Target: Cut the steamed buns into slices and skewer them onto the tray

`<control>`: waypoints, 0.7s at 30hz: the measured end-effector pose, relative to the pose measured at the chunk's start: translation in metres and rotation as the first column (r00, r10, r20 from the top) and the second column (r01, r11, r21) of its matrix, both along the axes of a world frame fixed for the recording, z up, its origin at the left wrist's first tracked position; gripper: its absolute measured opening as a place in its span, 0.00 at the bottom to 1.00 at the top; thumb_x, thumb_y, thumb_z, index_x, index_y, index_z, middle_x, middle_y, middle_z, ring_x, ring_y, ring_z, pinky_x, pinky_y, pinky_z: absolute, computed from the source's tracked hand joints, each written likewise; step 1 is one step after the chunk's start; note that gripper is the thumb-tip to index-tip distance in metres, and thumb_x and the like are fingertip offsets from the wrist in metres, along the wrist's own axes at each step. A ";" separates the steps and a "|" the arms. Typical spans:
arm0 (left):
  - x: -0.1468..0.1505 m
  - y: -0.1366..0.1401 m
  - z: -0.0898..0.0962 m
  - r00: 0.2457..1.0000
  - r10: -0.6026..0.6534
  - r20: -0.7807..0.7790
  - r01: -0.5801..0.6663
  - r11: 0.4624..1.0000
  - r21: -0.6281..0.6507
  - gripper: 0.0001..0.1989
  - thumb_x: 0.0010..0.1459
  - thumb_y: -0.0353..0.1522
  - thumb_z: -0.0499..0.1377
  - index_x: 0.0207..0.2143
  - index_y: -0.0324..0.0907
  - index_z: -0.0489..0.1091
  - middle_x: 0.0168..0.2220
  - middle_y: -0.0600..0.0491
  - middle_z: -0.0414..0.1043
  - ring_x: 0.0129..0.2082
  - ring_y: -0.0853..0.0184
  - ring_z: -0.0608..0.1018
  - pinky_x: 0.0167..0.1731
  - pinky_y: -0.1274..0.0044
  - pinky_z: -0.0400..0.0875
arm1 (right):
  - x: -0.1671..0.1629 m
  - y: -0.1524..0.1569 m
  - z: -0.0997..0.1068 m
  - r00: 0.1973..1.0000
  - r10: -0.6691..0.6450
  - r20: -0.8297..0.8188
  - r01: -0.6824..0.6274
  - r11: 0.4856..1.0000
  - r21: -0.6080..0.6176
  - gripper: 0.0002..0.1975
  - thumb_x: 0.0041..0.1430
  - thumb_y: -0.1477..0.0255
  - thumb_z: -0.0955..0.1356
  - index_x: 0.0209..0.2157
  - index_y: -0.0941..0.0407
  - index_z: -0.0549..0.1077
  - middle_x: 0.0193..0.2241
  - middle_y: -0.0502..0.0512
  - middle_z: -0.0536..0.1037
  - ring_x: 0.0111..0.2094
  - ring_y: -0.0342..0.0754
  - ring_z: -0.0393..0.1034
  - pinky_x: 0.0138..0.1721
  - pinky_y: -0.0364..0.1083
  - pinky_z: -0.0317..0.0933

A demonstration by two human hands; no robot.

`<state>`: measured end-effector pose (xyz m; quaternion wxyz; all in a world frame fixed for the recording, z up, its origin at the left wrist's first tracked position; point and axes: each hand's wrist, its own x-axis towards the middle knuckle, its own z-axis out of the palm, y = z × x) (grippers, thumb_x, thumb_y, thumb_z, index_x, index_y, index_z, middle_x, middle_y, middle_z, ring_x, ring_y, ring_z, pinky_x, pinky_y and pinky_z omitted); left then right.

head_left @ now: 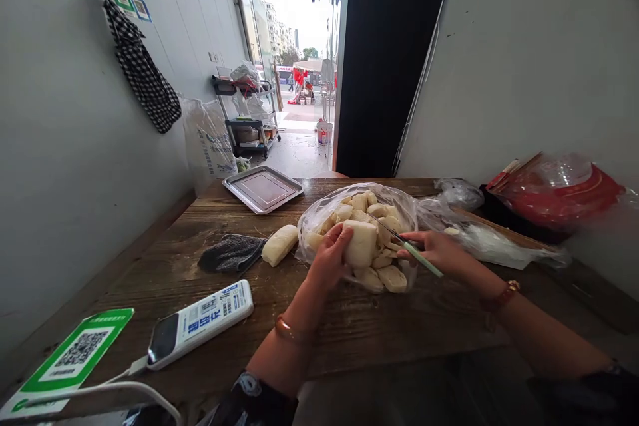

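Note:
My left hand (330,254) is closed around a pale steamed bun (361,243), held up over a clear plastic bag (309,203). In my right hand (430,251) is a knife (419,258) with a light green handle, its blade pointing up and left behind the bun. Part of the blade is hidden, so I cannot tell if it touches the bun. Several cut bun slices (392,278) fill the opened bag under both hands. One whole bun (279,244) lies on the wooden table just left of the bag.
A dark grey cloth (232,253) lies beside the whole bun. Behind it is a metal tray (263,189). Nearer on the left are a white power bank (202,323) with a cable and a green QR card (74,353). Plastic bags (492,239) and a red bundle (564,190) sit at the right.

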<state>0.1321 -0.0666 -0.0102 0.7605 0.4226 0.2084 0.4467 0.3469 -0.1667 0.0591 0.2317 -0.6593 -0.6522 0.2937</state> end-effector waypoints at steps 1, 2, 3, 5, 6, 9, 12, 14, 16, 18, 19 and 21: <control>0.000 0.001 0.000 1.000 0.017 0.024 -0.016 0.999 -0.032 0.24 0.49 0.47 0.71 0.41 0.40 0.75 0.36 0.52 0.77 0.34 0.68 0.75 0.34 0.78 0.71 | 0.001 -0.003 0.001 0.999 -0.035 0.016 0.034 0.999 0.029 0.31 0.56 0.52 0.70 0.52 0.60 0.79 0.38 0.58 0.85 0.39 0.60 0.78 0.39 0.52 0.70; 0.000 0.001 0.001 0.999 0.034 0.038 -0.032 0.998 -0.058 0.24 0.49 0.48 0.71 0.41 0.40 0.75 0.37 0.52 0.77 0.35 0.67 0.75 0.35 0.78 0.72 | 0.002 -0.007 0.002 0.997 -0.063 0.043 0.060 0.996 0.064 0.31 0.55 0.52 0.71 0.54 0.59 0.78 0.41 0.59 0.85 0.42 0.61 0.78 0.42 0.54 0.70; 0.001 0.001 0.001 0.998 0.048 0.045 -0.045 0.996 -0.082 0.25 0.48 0.49 0.70 0.41 0.40 0.75 0.37 0.52 0.78 0.36 0.66 0.76 0.36 0.77 0.72 | 0.003 -0.012 0.004 0.994 -0.077 0.073 0.070 0.993 0.090 0.32 0.54 0.53 0.72 0.55 0.58 0.78 0.42 0.59 0.85 0.43 0.62 0.78 0.44 0.55 0.70; 0.001 0.001 0.002 0.997 0.054 0.047 -0.048 0.992 -0.116 0.29 0.48 0.51 0.70 0.43 0.40 0.75 0.37 0.51 0.78 0.38 0.64 0.77 0.38 0.75 0.74 | 0.005 -0.021 0.008 0.990 -0.076 0.120 0.063 0.992 0.106 0.34 0.54 0.53 0.72 0.58 0.57 0.76 0.42 0.59 0.85 0.43 0.62 0.78 0.45 0.55 0.70; 0.001 0.000 0.002 0.998 0.046 0.045 -0.040 0.992 -0.123 0.30 0.48 0.53 0.69 0.44 0.40 0.74 0.37 0.50 0.78 0.39 0.62 0.77 0.38 0.74 0.74 | 0.006 -0.024 0.010 0.989 -0.063 0.134 0.050 0.994 0.101 0.35 0.54 0.53 0.72 0.60 0.57 0.74 0.42 0.58 0.84 0.43 0.61 0.78 0.45 0.55 0.70; 0.000 -0.003 0.004 0.999 0.009 0.041 -0.005 0.996 -0.085 0.30 0.49 0.54 0.68 0.44 0.39 0.74 0.36 0.50 0.78 0.37 0.63 0.78 0.36 0.74 0.73 | 0.006 -0.032 0.016 0.987 -0.031 0.160 0.019 0.997 0.073 0.37 0.56 0.54 0.71 0.63 0.57 0.71 0.45 0.59 0.84 0.45 0.61 0.78 0.46 0.54 0.70; -0.002 -0.007 0.006 0.992 -0.119 0.042 0.120 0.993 -0.019 0.28 0.45 0.48 0.73 0.42 0.38 0.74 0.35 0.50 0.77 0.35 0.66 0.77 0.35 0.77 0.72 | 0.003 -0.036 0.019 0.987 -0.021 0.161 0.010 0.998 0.069 0.37 0.55 0.55 0.72 0.63 0.58 0.70 0.48 0.60 0.83 0.47 0.61 0.77 0.48 0.53 0.69; -0.002 -0.010 0.006 0.971 -0.237 0.018 0.237 0.972 -0.008 0.28 0.42 0.44 0.75 0.42 0.37 0.75 0.37 0.49 0.78 0.35 0.66 0.77 0.35 0.78 0.72 | 0.001 -0.037 0.019 0.988 -0.021 0.156 0.008 0.996 0.087 0.37 0.55 0.55 0.72 0.63 0.58 0.71 0.50 0.60 0.82 0.48 0.60 0.77 0.49 0.53 0.69; -0.002 -0.012 0.007 0.954 -0.298 -0.014 0.298 0.955 -0.015 0.27 0.43 0.42 0.76 0.42 0.37 0.75 0.37 0.48 0.78 0.35 0.66 0.77 0.35 0.77 0.72 | 0.000 -0.038 0.017 0.987 -0.025 0.162 0.007 0.993 0.116 0.37 0.54 0.55 0.73 0.62 0.58 0.72 0.51 0.60 0.82 0.48 0.61 0.77 0.49 0.54 0.69; -0.001 -0.013 0.008 0.961 -0.276 -0.008 0.276 0.961 -0.015 0.25 0.43 0.40 0.75 0.41 0.37 0.76 0.37 0.49 0.78 0.34 0.66 0.77 0.34 0.77 0.72 | -0.001 -0.039 0.016 0.986 -0.028 0.162 0.007 0.992 0.129 0.36 0.54 0.55 0.73 0.61 0.57 0.72 0.50 0.60 0.82 0.48 0.61 0.77 0.50 0.55 0.69; -0.001 -0.013 0.009 0.970 -0.244 0.017 0.244 0.970 -0.015 0.25 0.43 0.39 0.75 0.42 0.39 0.75 0.38 0.50 0.78 0.35 0.66 0.77 0.35 0.77 0.72 | -0.001 -0.039 0.016 0.987 -0.028 0.157 0.008 0.992 0.122 0.36 0.54 0.55 0.73 0.62 0.56 0.72 0.50 0.60 0.82 0.48 0.61 0.77 0.50 0.55 0.70; -0.002 -0.013 0.011 0.984 -0.164 0.076 0.165 0.986 -0.014 0.26 0.43 0.38 0.76 0.44 0.41 0.75 0.40 0.51 0.78 0.38 0.66 0.78 0.38 0.77 0.73 | -0.002 -0.040 0.017 0.988 -0.030 0.152 0.014 0.994 0.105 0.37 0.55 0.55 0.72 0.63 0.56 0.70 0.50 0.60 0.82 0.48 0.61 0.77 0.50 0.55 0.70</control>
